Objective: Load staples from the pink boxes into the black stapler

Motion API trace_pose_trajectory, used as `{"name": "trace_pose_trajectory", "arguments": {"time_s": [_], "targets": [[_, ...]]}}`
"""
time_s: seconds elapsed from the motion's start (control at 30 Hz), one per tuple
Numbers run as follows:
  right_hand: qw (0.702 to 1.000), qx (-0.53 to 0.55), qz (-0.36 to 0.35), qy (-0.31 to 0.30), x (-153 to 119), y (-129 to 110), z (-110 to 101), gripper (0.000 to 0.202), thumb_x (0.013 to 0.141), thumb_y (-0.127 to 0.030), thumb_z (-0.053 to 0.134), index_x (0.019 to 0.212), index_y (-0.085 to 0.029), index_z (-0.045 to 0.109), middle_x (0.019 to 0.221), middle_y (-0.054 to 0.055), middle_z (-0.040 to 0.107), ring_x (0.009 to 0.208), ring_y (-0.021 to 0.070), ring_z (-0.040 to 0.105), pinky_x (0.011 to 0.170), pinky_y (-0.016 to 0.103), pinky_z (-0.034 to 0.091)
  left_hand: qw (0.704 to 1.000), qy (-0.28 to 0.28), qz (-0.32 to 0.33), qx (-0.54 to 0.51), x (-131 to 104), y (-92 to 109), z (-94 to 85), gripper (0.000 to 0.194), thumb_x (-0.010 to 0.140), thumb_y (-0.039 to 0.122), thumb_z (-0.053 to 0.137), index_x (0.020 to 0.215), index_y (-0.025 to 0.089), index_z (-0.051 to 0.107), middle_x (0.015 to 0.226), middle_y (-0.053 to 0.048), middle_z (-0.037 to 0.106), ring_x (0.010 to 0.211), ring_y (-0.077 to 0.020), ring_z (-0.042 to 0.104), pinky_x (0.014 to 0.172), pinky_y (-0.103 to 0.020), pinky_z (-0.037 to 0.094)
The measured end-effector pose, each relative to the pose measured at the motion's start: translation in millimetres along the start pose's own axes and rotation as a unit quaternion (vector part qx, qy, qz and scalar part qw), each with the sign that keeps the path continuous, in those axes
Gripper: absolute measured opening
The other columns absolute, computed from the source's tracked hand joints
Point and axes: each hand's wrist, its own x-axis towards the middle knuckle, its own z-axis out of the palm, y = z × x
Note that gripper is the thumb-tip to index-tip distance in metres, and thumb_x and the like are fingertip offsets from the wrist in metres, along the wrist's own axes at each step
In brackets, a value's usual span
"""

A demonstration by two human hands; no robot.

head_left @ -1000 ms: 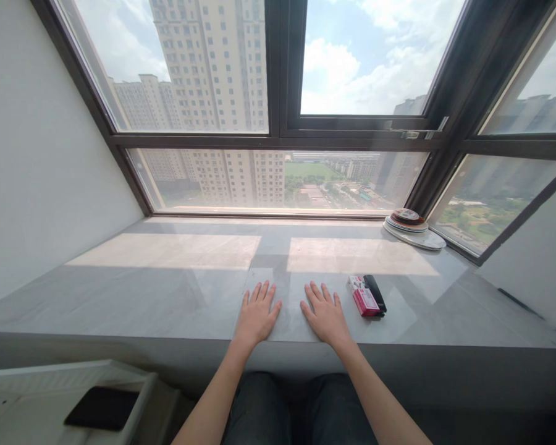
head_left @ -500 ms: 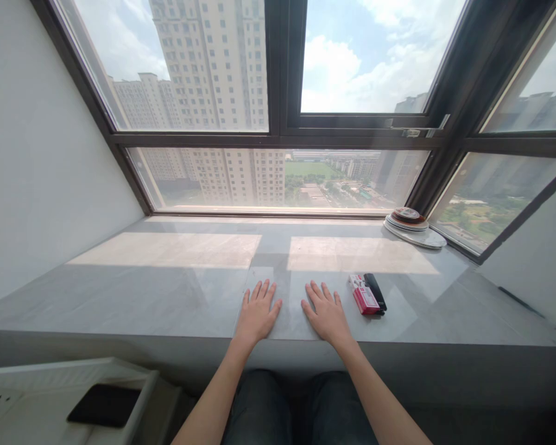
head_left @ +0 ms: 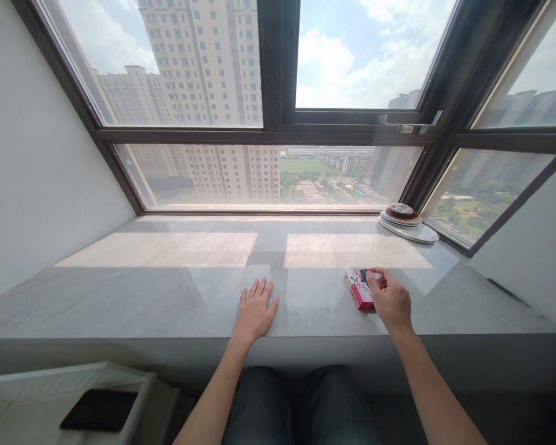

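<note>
My left hand (head_left: 254, 314) lies flat on the grey stone sill, palm down, fingers spread and nothing in it. To the right, my right hand (head_left: 393, 300) is curled, thumb and fingers closed around a long black stapler (head_left: 364, 275). Most of the stapler is hidden behind the hand; only its far end shows. Against its left side lies a small red and white box (head_left: 361, 296), close to my fingers.
A stack of plates (head_left: 405, 224) stands in the sill's far right corner by the window frame. Below the sill at left is a white plastic basket (head_left: 143, 395) with a dark flat phone-like object (head_left: 99, 410) in it. Walls bound the sill on both sides.
My right hand has lifted from lying flat on the sill, moved right and closed on the stapler. My left hand stays flat. The view has shifted slightly.
</note>
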Motion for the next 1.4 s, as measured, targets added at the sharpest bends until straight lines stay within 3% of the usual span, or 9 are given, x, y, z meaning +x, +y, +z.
{"name": "trace_pose_trajectory", "arguments": {"time_s": [0.03,0.13,0.27,0.4,0.53,0.73,0.87,1.0,1.4], "targets": [[0.999,-0.009,0.034,-0.011,15.4,17.0,-4.8,0.061,0.094,-0.061,0.038,0.123,-0.016,0.067,0.080,0.010,0.066,0.076,0.0260,0.060,0.073,0.036,0.045,1.000,-0.001,-0.001,-0.001,0.1,-0.2,0.0,0.053,0.101,0.050,0.031,0.151,0.034,0.038,0.163,0.000,0.029,0.152,-0.0240,0.020,0.123,-0.049,0.013],[0.986,0.016,0.045,-0.161,41.7,55.0,-5.4,0.060,0.090,-0.065,0.042,0.115,-0.019,0.071,0.078,0.009,0.068,0.074,0.0258,0.062,0.072,0.036,0.045,1.000,-0.003,-0.003,-0.004,0.4,-0.8,0.2,0.053,0.101,0.049,0.030,0.151,0.034,0.039,0.163,0.000,0.029,0.152,-0.0237,0.021,0.123,-0.049,0.014],[0.963,0.064,0.011,-0.262,34.2,62.0,10.6,0.062,0.089,-0.068,0.039,0.090,-0.018,0.075,0.085,0.009,0.073,0.083,0.0281,0.065,0.077,0.036,0.047,1.000,0.006,-0.001,-0.013,0.6,-0.2,1.2,0.052,0.101,0.050,0.032,0.150,0.034,0.040,0.162,-0.001,0.030,0.151,-0.0232,0.021,0.122,-0.049,0.014],[0.965,0.075,0.010,-0.252,6.0,28.5,31.7,0.064,0.091,-0.068,0.036,0.089,-0.018,0.075,0.086,0.008,0.074,0.086,0.0277,0.066,0.075,0.032,0.048,0.998,0.016,-0.016,-0.059,0.3,0.9,-0.8,0.048,0.102,0.050,0.031,0.142,0.032,0.051,0.158,-0.001,0.039,0.149,-0.0224,0.026,0.122,-0.048,0.016],[0.969,0.066,-0.006,-0.240,-32.0,-33.8,69.2,0.062,0.096,-0.068,0.029,0.098,-0.024,0.074,0.086,0.005,0.073,0.084,0.0243,0.066,0.071,0.028,0.045,0.989,0.034,-0.037,-0.141,0.6,0.4,-8.5,0.050,0.103,0.053,0.027,0.132,0.029,0.060,0.143,-0.003,0.057,0.140,-0.0203,0.043,0.121,-0.042,0.022],[0.980,0.038,0.006,-0.197,-75.4,-111.0,117.5,0.061,0.098,-0.067,0.026,0.120,-0.029,0.068,0.093,0.005,0.073,0.086,0.0239,0.067,0.072,0.029,0.044,0.974,0.044,-0.114,-0.192,8.9,15.6,-15.4,0.063,0.096,0.063,0.039,0.143,0.022,0.048,0.134,-0.010,0.063,0.126,-0.0265,0.055,0.111,-0.039,0.034],[0.980,0.084,0.004,-0.182,-72.6,-99.3,111.6,0.065,0.098,-0.066,0.028,0.132,-0.022,0.061,0.086,0.005,0.072,0.087,0.0244,0.067,0.074,0.029,0.045,0.981,0.071,-0.148,-0.105,8.7,38.6,-10.4,0.080,0.082,0.064,0.061,0.146,0.020,0.042,0.133,-0.016,0.058,0.123,-0.0337,0.054,0.100,-0.041,0.042],[0.979,0.113,0.013,-0.167,-67.2,-69.0,95.8,0.068,0.096,-0.069,0.033,0.132,-0.018,0.061,0.074,0.003,0.069,0.079,0.0238,0.067,0.072,0.029,0.046,0.979,0.092,-0.159,-0.084,-1.0,43.9,-8.2,0.060,0.088,0.049,0.058,0.139,0.021,0.049,0.123,-0.014,0.059,0.114,-0.0307,0.057,0.094,-0.039,0.045],[0.979,0.138,0.013,-0.149,-69.7,-61.8,93.7,0.067,0.094,-0.068,0.039,0.129,-0.017,0.063,0.068,0.002,0.064,0.075,0.0231,0.065,0.069,0.028,0.045,0.968,0.141,-0.197,-0.067,10.6,-35.1,-27.5,0.037,0.090,0.046,0.056,0.117,0.022,0.065,0.106,-0.009,0.061,0.100,-0.0266,0.059,0.089,-0.036,0.046]]}}
